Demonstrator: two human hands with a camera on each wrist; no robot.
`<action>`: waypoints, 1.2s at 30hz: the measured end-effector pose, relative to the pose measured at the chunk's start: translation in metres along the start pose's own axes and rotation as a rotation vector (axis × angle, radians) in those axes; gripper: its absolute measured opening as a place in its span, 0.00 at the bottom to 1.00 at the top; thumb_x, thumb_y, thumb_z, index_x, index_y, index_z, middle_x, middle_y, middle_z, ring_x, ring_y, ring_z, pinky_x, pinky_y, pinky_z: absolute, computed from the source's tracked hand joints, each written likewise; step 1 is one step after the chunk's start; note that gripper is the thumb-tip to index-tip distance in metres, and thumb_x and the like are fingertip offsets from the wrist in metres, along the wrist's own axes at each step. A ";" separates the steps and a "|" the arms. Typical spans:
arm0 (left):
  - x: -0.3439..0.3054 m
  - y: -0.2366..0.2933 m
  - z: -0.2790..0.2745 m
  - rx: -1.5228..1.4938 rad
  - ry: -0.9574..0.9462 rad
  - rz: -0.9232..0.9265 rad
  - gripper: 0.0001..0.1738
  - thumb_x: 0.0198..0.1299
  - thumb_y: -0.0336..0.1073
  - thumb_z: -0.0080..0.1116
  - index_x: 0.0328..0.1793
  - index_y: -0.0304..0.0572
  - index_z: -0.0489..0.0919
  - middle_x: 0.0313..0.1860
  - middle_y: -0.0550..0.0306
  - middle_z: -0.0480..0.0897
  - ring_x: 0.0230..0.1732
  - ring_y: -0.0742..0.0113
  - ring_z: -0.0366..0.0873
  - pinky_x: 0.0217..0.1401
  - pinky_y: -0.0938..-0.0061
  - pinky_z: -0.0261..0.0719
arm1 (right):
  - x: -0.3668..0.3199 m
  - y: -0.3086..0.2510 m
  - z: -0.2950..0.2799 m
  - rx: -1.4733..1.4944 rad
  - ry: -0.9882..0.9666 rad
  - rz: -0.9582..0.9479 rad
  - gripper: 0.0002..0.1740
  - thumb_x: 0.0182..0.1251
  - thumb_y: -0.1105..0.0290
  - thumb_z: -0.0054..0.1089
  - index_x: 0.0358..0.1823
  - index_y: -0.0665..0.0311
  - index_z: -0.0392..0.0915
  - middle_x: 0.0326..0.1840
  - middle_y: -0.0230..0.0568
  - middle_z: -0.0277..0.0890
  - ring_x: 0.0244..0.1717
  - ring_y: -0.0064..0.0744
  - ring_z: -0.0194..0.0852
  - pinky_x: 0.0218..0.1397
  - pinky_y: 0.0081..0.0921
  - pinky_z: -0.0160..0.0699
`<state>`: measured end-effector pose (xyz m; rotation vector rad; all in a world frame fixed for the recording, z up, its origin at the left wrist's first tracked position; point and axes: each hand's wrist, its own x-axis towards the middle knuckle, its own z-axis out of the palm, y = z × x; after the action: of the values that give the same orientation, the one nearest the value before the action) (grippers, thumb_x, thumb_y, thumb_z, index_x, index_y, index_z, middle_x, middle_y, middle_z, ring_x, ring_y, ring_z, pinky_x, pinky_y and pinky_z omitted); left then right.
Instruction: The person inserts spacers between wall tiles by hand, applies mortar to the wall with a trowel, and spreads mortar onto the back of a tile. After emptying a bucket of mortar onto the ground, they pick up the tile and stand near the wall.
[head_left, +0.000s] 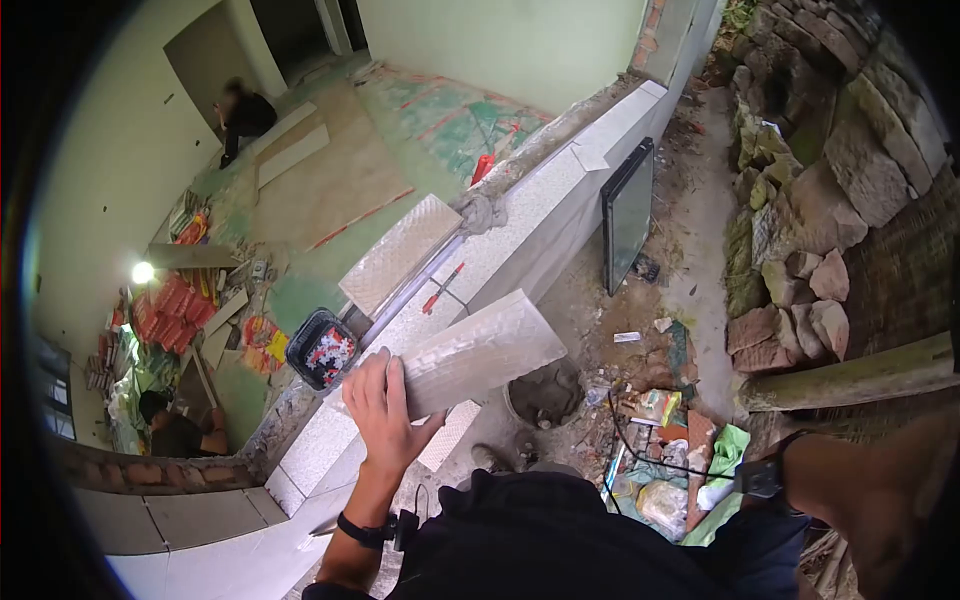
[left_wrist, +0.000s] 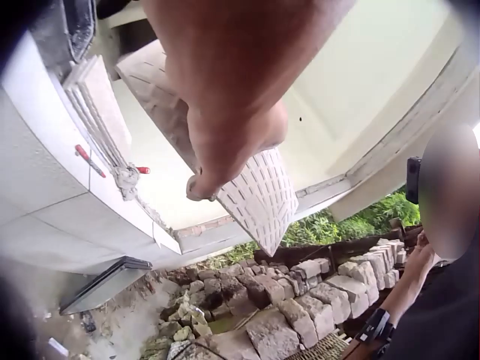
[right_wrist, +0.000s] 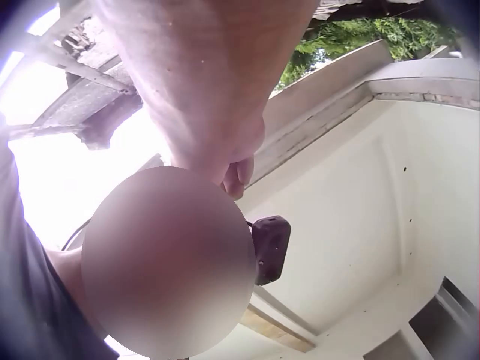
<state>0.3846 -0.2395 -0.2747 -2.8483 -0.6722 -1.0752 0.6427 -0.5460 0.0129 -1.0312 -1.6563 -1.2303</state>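
My left hand (head_left: 378, 405) grips one end of a long pale tile (head_left: 490, 350), fingers on the upper side and thumb at the lower edge. The tile is held tilted above the low wall (head_left: 520, 230); its back with rows of short ridges shows in the left wrist view. On the wall top lie a thin red-handled tool (head_left: 440, 290) and a stack of tiles (head_left: 400, 255), with a mortar lump (head_left: 482, 213) beyond. My right hand (left_wrist: 421, 261) is raised close to my head; in the right wrist view a few bent fingers (right_wrist: 238, 176) show, the rest hidden behind the wrist.
A black tub (head_left: 325, 350) of red and white bits stands beside the wall. Below are a bucket of mortar (head_left: 545, 395) and a rubbish heap (head_left: 665, 470). A dark-framed pane (head_left: 628, 215) leans on the wall. Two people (head_left: 245, 112) are inside the room; stacked stones (head_left: 810, 220) line the right.
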 end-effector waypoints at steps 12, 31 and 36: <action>-0.036 0.018 0.005 0.010 -0.080 -0.135 0.59 0.23 0.44 0.80 0.67 0.28 0.67 0.66 0.35 0.69 0.65 0.37 0.67 0.67 0.43 0.60 | -0.008 0.002 0.010 -0.006 -0.110 -0.172 0.25 0.49 0.73 0.62 0.52 0.72 0.75 0.39 0.44 0.80 0.30 0.35 0.77 0.36 0.31 0.78; -0.029 0.012 0.018 -0.137 -0.133 -0.194 0.66 0.23 0.41 0.83 0.74 0.29 0.60 0.68 0.34 0.68 0.68 0.37 0.65 0.71 0.47 0.59 | -0.018 -0.010 0.025 -0.078 -0.256 -0.028 0.39 0.45 0.69 0.75 0.63 0.67 0.71 0.46 0.42 0.82 0.36 0.32 0.81 0.40 0.29 0.81; -0.030 0.008 0.028 -0.256 -0.174 -0.236 0.68 0.24 0.42 0.84 0.76 0.29 0.58 0.69 0.36 0.67 0.70 0.40 0.64 0.73 0.51 0.59 | -0.048 -0.028 0.069 -0.064 -0.360 0.316 0.43 0.44 0.68 0.78 0.65 0.66 0.70 0.48 0.41 0.82 0.37 0.31 0.82 0.41 0.28 0.82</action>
<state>0.3847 -0.2535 -0.3142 -3.1740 -0.9700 -1.0133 0.6238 -0.4912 -0.0534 -1.5602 -1.6404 -0.9309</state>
